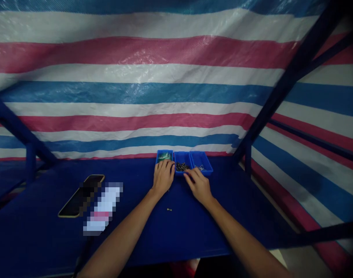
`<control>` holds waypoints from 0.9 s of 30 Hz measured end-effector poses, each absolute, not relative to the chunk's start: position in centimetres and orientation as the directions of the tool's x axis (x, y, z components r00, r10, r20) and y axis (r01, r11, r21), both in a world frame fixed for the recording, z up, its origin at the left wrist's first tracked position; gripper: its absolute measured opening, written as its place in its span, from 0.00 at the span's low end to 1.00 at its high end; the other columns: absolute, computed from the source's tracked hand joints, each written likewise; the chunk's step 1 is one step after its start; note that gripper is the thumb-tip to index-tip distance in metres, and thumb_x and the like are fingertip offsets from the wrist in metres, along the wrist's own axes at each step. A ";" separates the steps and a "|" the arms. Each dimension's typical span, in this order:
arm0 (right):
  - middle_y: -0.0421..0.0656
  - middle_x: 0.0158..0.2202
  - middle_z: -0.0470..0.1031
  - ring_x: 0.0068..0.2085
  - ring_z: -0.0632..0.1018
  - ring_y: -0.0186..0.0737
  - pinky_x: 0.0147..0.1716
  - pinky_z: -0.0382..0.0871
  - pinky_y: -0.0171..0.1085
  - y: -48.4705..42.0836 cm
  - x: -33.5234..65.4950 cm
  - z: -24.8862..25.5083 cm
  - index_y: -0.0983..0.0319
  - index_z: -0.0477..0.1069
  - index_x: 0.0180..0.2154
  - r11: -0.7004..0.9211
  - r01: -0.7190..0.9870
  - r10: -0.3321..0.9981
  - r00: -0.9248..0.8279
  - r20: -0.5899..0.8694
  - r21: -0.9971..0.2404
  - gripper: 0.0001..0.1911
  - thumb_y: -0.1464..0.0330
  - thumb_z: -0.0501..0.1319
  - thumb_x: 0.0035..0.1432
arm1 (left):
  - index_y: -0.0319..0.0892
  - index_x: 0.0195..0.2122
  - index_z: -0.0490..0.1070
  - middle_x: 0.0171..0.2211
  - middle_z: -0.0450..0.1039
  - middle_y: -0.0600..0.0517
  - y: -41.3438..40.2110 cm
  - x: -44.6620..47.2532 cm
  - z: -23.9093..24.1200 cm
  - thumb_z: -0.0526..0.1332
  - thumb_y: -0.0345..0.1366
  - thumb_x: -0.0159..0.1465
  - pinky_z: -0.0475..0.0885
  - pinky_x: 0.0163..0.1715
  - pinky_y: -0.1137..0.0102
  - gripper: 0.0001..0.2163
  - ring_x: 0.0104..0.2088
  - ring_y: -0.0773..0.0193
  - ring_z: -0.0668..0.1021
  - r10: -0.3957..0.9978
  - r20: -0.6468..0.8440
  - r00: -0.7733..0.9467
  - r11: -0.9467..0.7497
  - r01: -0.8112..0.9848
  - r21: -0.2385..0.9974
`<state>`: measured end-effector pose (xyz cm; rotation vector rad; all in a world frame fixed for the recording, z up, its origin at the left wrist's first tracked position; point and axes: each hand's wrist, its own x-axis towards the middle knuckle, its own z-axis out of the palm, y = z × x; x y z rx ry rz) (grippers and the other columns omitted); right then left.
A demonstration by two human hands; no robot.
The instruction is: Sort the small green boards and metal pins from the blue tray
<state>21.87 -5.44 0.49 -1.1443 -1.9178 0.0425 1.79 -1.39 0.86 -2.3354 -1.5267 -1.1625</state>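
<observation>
Three small blue bins stand side by side at the far edge of the table. Over the front of the left bin [165,152], which holds green and whitish material, lies my left hand [164,177], its fingers reaching forward. Dark, shiny small metal parts [182,166] fill the front of the middle bin [182,156]. My right hand [199,185] is at that bin's front right corner, thumb and forefinger drawn together; whatever is between them is too small to make out. The right bin [203,157] contains thin silvery pieces [200,167]. A tiny yellowish piece [169,209] lies nearer on the table.
On the left of the blue tabletop [135,231] lie a dark phone [75,200] in a light-edged case and a blurred-out whitish item [103,210]. Dark blue frame bars [269,92] slant up at both sides. A striped plastic sheet [135,92] hangs behind the table.
</observation>
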 end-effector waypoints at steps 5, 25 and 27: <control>0.45 0.45 0.80 0.37 0.83 0.39 0.37 0.76 0.35 -7.0 20.2 0.7 0.57 0.76 0.58 0.739 0.607 0.666 -0.594 0.452 -0.291 0.20 0.54 0.57 0.76 | 0.46 0.51 0.74 0.49 0.78 0.47 -1.1 1.4 0.6 0.50 0.37 0.79 0.71 0.52 0.58 0.12 0.51 0.55 0.78 0.705 0.688 0.171 -0.539 0.760 0.363; 0.40 0.43 0.78 0.37 0.81 0.40 0.36 0.70 0.35 -6.9 19.3 1.1 0.56 0.70 0.46 0.663 0.593 0.746 -0.574 0.338 -0.456 0.09 0.60 0.55 0.78 | 0.46 0.47 0.76 0.45 0.80 0.48 -0.6 1.0 0.6 0.50 0.38 0.79 0.68 0.49 0.60 0.14 0.45 0.55 0.78 0.691 0.717 -0.089 -0.474 0.693 0.543; 0.40 0.41 0.78 0.36 0.80 0.40 0.36 0.70 0.36 -6.8 19.5 0.7 0.56 0.69 0.47 0.622 0.600 0.782 -0.502 0.369 -0.503 0.10 0.59 0.55 0.78 | 0.46 0.48 0.75 0.46 0.80 0.48 -0.7 1.1 0.7 0.50 0.38 0.79 0.67 0.49 0.60 0.13 0.46 0.55 0.78 0.701 0.711 -0.056 -0.462 0.724 0.513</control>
